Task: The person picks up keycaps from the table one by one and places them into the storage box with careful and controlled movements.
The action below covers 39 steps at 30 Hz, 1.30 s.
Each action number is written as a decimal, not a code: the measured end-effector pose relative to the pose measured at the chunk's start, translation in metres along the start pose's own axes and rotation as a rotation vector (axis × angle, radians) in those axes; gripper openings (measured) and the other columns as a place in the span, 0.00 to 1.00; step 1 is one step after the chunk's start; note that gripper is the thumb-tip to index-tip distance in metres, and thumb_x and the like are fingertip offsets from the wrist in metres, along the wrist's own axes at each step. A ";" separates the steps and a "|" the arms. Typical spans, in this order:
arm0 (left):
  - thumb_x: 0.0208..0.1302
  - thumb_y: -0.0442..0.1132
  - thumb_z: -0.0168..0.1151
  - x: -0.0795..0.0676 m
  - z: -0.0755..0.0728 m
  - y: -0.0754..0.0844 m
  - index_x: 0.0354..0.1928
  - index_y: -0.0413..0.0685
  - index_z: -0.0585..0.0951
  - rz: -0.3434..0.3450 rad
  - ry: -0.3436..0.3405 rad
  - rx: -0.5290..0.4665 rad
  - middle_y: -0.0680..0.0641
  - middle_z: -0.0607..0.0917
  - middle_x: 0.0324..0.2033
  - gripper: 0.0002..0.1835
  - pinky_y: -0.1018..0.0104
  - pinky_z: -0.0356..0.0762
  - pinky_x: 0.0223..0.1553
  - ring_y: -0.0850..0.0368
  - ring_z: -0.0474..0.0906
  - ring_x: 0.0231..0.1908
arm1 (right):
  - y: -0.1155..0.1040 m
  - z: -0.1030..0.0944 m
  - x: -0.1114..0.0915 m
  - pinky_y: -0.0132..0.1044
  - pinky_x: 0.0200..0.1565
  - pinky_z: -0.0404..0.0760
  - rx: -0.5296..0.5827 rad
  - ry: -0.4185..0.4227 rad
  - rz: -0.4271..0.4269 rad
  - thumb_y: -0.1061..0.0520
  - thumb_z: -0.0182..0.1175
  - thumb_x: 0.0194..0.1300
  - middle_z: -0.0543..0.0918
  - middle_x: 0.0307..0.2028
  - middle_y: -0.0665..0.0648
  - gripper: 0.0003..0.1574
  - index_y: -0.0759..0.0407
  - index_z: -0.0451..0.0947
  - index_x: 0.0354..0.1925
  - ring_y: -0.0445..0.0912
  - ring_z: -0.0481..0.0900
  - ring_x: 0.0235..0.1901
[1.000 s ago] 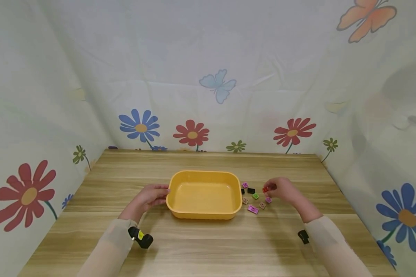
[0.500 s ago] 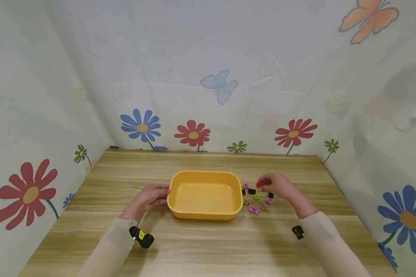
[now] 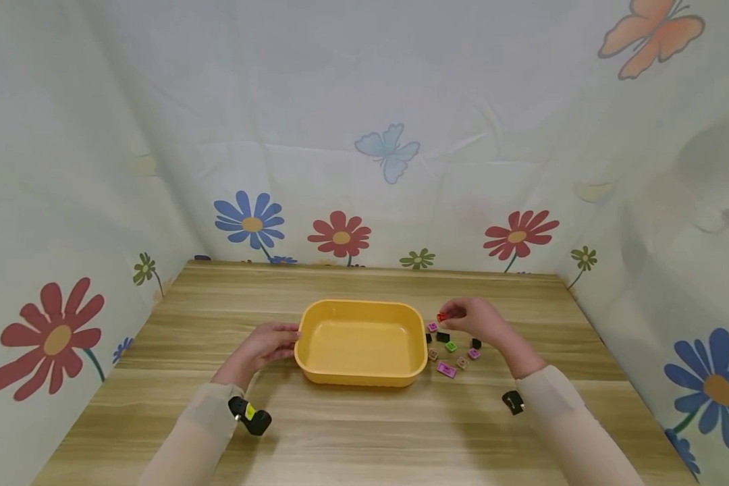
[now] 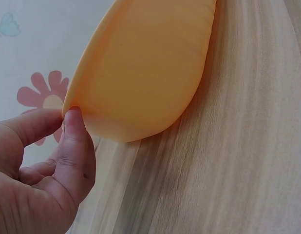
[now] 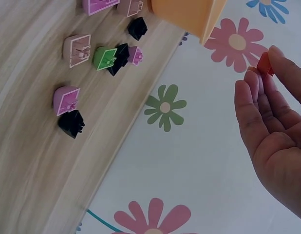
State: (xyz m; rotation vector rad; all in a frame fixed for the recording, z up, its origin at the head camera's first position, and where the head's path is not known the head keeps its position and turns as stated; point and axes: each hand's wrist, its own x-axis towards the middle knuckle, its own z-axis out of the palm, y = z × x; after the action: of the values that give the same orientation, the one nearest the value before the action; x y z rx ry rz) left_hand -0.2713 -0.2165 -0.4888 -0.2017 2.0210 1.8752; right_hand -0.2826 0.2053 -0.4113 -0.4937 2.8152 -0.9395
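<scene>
A yellow plastic basin [image 3: 361, 379] sits mid-table with nothing in it. My left hand [image 3: 271, 343] pinches its left rim between thumb and fingers, as the left wrist view shows up close. Raised above the table, my right hand [image 3: 476, 319] holds a red keycap [image 5: 264, 64] between thumb and fingertips, just right of the basin. Below it lie loose keycaps with their hollow undersides showing: a green keycap [image 5: 105, 59], a long pink keycap [image 3: 446, 369], a beige keycap [image 5: 76, 50], and several more in black and pink.
The wooden tabletop [image 3: 340, 439] runs back to a white cloth [image 3: 291, 101] printed with flowers and butterflies, which also hangs at both sides. A black wrist camera [image 3: 250, 415] sits on the left sleeve and another camera [image 3: 513, 402] on the right.
My right hand has lifted the red keycap and carried it left toward the basin, uncovering a black keycap on the table. The left hand keeps its hold on the rim.
</scene>
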 end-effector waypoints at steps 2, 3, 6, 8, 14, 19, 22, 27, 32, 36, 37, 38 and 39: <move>0.72 0.33 0.59 0.000 0.000 0.000 0.68 0.23 0.68 0.001 0.001 -0.002 0.55 0.86 0.31 0.27 0.75 0.85 0.34 0.66 0.82 0.30 | -0.002 0.000 0.002 0.42 0.46 0.88 -0.002 -0.003 0.001 0.59 0.66 0.69 0.88 0.41 0.62 0.14 0.67 0.84 0.49 0.46 0.83 0.39; 0.73 0.33 0.59 0.000 0.000 0.000 0.68 0.23 0.68 0.004 0.000 -0.003 0.55 0.86 0.31 0.27 0.75 0.85 0.34 0.66 0.82 0.30 | -0.003 0.001 0.003 0.42 0.47 0.88 0.000 -0.004 0.001 0.59 0.66 0.69 0.88 0.41 0.62 0.14 0.67 0.84 0.49 0.46 0.83 0.39; 0.73 0.33 0.59 0.000 0.000 0.000 0.68 0.22 0.68 0.011 -0.007 0.000 0.55 0.86 0.31 0.27 0.75 0.85 0.34 0.66 0.82 0.30 | -0.008 0.001 0.005 0.43 0.48 0.88 0.011 -0.010 -0.004 0.60 0.65 0.69 0.89 0.42 0.63 0.14 0.67 0.84 0.49 0.47 0.84 0.39; 0.73 0.32 0.58 0.001 0.000 -0.001 0.68 0.22 0.68 0.014 -0.010 -0.003 0.55 0.87 0.32 0.27 0.76 0.85 0.34 0.66 0.82 0.30 | -0.012 0.001 0.007 0.43 0.48 0.88 0.013 -0.015 -0.014 0.60 0.65 0.70 0.89 0.42 0.63 0.14 0.68 0.84 0.49 0.48 0.85 0.40; 0.73 0.32 0.58 0.001 0.000 -0.002 0.69 0.22 0.66 0.013 -0.010 -0.005 0.53 0.87 0.34 0.28 0.75 0.86 0.34 0.66 0.83 0.31 | -0.024 0.003 0.013 0.41 0.48 0.88 0.026 -0.044 -0.011 0.58 0.65 0.70 0.89 0.42 0.62 0.14 0.66 0.84 0.50 0.46 0.85 0.40; 0.74 0.33 0.58 0.000 -0.001 -0.002 0.69 0.22 0.66 0.011 -0.013 0.000 0.55 0.86 0.32 0.28 0.76 0.85 0.34 0.66 0.82 0.30 | -0.035 0.004 0.021 0.41 0.48 0.88 0.023 -0.059 -0.032 0.56 0.66 0.70 0.89 0.43 0.61 0.15 0.65 0.85 0.49 0.45 0.85 0.40; 0.73 0.33 0.58 0.001 -0.001 -0.001 0.69 0.23 0.66 0.011 -0.013 0.006 0.55 0.86 0.32 0.29 0.75 0.85 0.34 0.66 0.82 0.31 | -0.040 0.007 0.026 0.42 0.48 0.88 0.015 -0.058 -0.039 0.56 0.67 0.69 0.90 0.43 0.61 0.15 0.65 0.85 0.49 0.46 0.85 0.40; 0.73 0.33 0.59 0.001 -0.001 -0.001 0.69 0.23 0.68 0.004 0.000 0.020 0.54 0.87 0.33 0.28 0.75 0.86 0.35 0.65 0.82 0.31 | -0.049 0.010 0.033 0.42 0.50 0.88 0.026 -0.075 -0.056 0.56 0.67 0.68 0.90 0.45 0.61 0.16 0.65 0.85 0.50 0.47 0.86 0.42; 0.73 0.33 0.59 0.000 0.000 0.000 0.68 0.25 0.69 -0.009 0.025 0.032 0.52 0.87 0.35 0.27 0.74 0.86 0.36 0.64 0.82 0.32 | -0.057 0.013 0.041 0.43 0.52 0.88 0.036 -0.097 -0.050 0.56 0.68 0.68 0.90 0.45 0.60 0.16 0.63 0.85 0.50 0.47 0.86 0.43; 0.73 0.34 0.59 0.001 0.001 0.000 0.68 0.26 0.70 -0.018 0.038 0.040 0.51 0.87 0.36 0.26 0.74 0.86 0.36 0.64 0.82 0.32 | -0.063 0.016 0.047 0.44 0.53 0.87 0.020 -0.108 -0.059 0.55 0.68 0.69 0.90 0.46 0.60 0.15 0.62 0.86 0.50 0.48 0.86 0.44; 0.73 0.34 0.59 0.001 0.000 0.001 0.68 0.26 0.70 -0.016 0.035 0.040 0.52 0.87 0.36 0.26 0.74 0.86 0.36 0.64 0.82 0.32 | -0.064 0.017 0.048 0.44 0.54 0.87 0.015 -0.111 -0.061 0.55 0.67 0.69 0.90 0.46 0.59 0.15 0.62 0.86 0.50 0.48 0.86 0.44; 0.73 0.33 0.59 0.001 0.000 0.000 0.68 0.25 0.70 -0.012 0.031 0.040 0.52 0.87 0.35 0.26 0.74 0.86 0.36 0.64 0.82 0.32 | -0.066 0.018 0.050 0.44 0.54 0.87 0.010 -0.112 -0.061 0.55 0.67 0.69 0.90 0.46 0.59 0.15 0.61 0.86 0.50 0.48 0.86 0.44; 0.73 0.33 0.59 0.001 0.000 0.001 0.68 0.25 0.70 -0.012 0.032 0.038 0.52 0.87 0.35 0.26 0.74 0.86 0.35 0.64 0.82 0.32 | -0.067 0.019 0.051 0.44 0.54 0.87 0.003 -0.114 -0.066 0.55 0.67 0.69 0.90 0.46 0.59 0.15 0.61 0.86 0.50 0.48 0.86 0.44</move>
State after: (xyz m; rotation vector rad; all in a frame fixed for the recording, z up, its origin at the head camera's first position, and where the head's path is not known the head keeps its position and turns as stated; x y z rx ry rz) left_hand -0.2722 -0.2162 -0.4886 -0.2340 2.0699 1.8364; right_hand -0.3085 0.1267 -0.3870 -0.6222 2.7103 -0.8972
